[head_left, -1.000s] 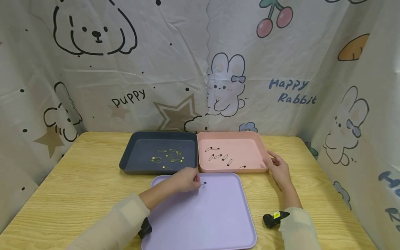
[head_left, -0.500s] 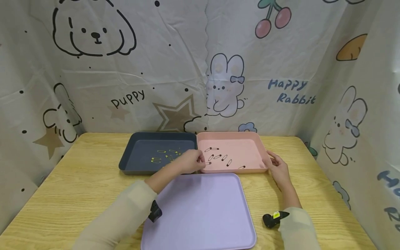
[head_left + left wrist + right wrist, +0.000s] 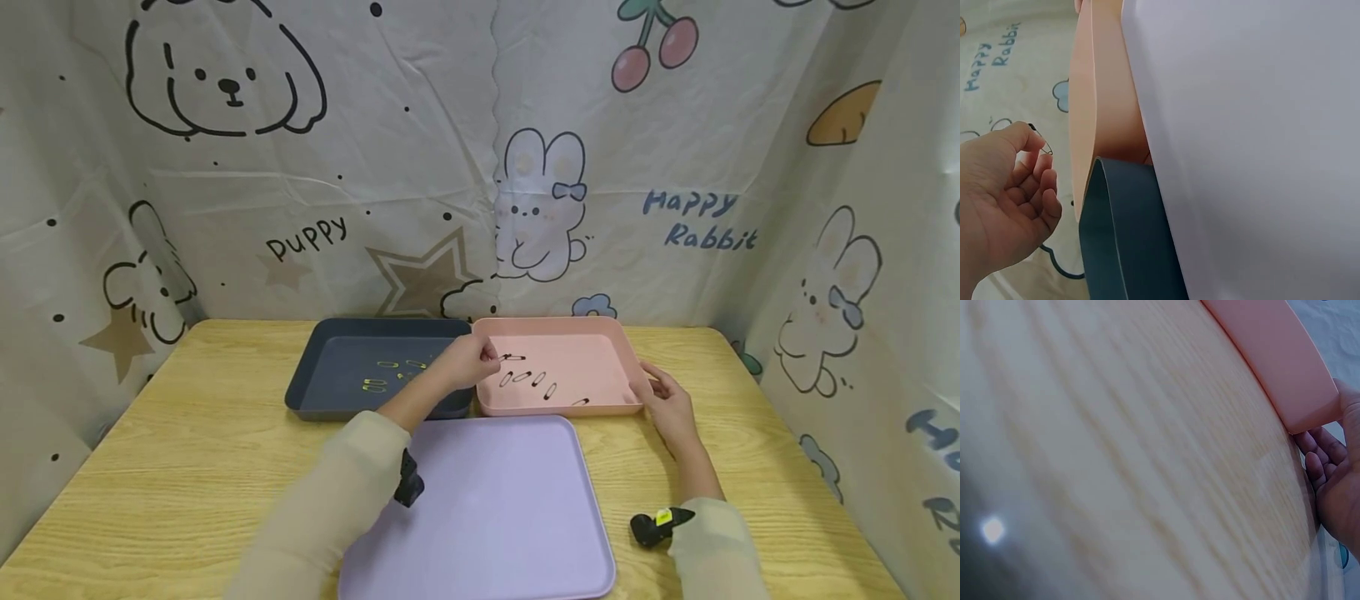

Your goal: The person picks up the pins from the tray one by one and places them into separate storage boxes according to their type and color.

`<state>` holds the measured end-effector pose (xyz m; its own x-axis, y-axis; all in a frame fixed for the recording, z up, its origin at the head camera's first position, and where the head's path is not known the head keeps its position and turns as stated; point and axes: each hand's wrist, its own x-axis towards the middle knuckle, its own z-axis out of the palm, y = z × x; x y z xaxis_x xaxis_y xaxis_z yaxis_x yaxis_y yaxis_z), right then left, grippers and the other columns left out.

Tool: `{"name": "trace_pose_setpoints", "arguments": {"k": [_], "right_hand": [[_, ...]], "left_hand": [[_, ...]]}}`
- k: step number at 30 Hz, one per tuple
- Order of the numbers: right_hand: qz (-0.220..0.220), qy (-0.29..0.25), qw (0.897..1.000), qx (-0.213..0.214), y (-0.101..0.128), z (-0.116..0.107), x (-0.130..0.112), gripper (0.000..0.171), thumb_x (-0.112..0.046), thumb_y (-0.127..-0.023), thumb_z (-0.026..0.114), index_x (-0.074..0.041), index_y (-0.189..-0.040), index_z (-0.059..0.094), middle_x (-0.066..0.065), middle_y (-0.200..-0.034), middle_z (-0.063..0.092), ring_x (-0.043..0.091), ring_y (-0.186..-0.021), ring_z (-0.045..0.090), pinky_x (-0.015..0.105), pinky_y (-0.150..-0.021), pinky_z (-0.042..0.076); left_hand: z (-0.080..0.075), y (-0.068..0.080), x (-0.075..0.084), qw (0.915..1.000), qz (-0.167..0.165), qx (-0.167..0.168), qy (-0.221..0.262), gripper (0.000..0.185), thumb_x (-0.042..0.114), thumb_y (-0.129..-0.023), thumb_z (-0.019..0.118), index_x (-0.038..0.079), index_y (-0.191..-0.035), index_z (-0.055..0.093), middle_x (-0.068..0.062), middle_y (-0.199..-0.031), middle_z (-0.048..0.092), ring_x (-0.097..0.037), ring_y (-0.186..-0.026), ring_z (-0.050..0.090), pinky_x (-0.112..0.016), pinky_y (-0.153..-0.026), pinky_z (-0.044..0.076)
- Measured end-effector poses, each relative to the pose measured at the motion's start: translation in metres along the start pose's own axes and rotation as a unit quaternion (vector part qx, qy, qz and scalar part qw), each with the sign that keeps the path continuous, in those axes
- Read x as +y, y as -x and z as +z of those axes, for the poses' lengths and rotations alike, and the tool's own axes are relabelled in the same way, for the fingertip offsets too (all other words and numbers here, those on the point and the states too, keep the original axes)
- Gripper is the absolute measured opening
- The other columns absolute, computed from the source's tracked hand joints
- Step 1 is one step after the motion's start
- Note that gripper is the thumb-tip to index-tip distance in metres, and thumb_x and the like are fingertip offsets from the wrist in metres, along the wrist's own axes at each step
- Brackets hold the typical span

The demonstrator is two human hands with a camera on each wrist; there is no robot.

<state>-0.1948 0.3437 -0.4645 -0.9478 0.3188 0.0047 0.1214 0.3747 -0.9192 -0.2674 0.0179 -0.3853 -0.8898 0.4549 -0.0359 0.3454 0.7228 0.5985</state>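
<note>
My left hand (image 3: 467, 363) pinches a dark-headed safety pin (image 3: 1042, 140) between thumb and fingertip, over the left end of the pink tray (image 3: 585, 350). In the left wrist view the pin sticks out past the fingertips, and the other fingers are loosely curled. Several black safety pins (image 3: 539, 379) lie scattered in the pink tray. At that tray's right side, my right hand (image 3: 671, 412) holds the near corner, thumb at the rim and fingers curled against the outside. Yellow safety pins (image 3: 374, 383) lie in the dark blue tray (image 3: 337, 358), partly hidden behind my left hand and forearm.
A flat lilac tray (image 3: 510, 517) lies in front of the two side-by-side trays on the wooden table (image 3: 225, 433). A printed curtain (image 3: 420, 183) hangs behind the table and along both sides.
My left hand has carried the safety pin from over the lilac tray, up past the pink tray's near edge, to its upper left. My right hand has stayed at the tray's corner.
</note>
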Motion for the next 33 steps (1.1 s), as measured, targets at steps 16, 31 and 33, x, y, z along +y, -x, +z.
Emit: {"name": "trace_pose_setpoints", "arguments": {"k": [16, 31, 33], "right_hand": [[-0.005, 0.015, 1.000, 0.001, -0.001, 0.000, 0.003, 0.057, -0.037, -0.091, 0.058, -0.015, -0.141, 0.043, 0.018, -0.128, 0.052, -0.010, -0.089, 0.045, 0.006, -0.074, 0.038], [-0.001, 0.014, 1.000, 0.004, -0.002, 0.000, 0.003, 0.057, -0.038, -0.091, 0.058, -0.015, -0.140, 0.044, 0.016, -0.128, 0.052, -0.009, -0.090, 0.045, 0.005, -0.075, 0.038], [-0.004, 0.012, 1.000, 0.004, -0.002, 0.000, 0.004, 0.057, -0.038, -0.091, 0.058, -0.014, -0.140, 0.044, 0.017, -0.128, 0.052, -0.010, -0.090, 0.046, 0.006, -0.075, 0.038]], "left_hand": [[0.013, -0.017, -0.005, 0.9981, -0.045, -0.004, 0.042, 0.012, 0.014, -0.088, 0.057, 0.009, -0.077, 0.056, 0.001, -0.069, 0.050, -0.012, -0.063, 0.046, -0.023, -0.055, 0.036], [0.026, -0.024, -0.010, 0.9935, -0.084, 0.031, 0.069, 0.012, 0.019, -0.088, 0.059, 0.007, -0.090, 0.061, -0.003, -0.083, 0.056, -0.015, -0.074, 0.051, -0.023, -0.061, 0.039], [0.027, -0.026, -0.011, 0.9932, -0.087, 0.035, 0.070, 0.013, 0.019, -0.088, 0.059, 0.007, -0.090, 0.063, -0.003, -0.083, 0.056, -0.015, -0.074, 0.051, -0.022, -0.061, 0.039]]}}
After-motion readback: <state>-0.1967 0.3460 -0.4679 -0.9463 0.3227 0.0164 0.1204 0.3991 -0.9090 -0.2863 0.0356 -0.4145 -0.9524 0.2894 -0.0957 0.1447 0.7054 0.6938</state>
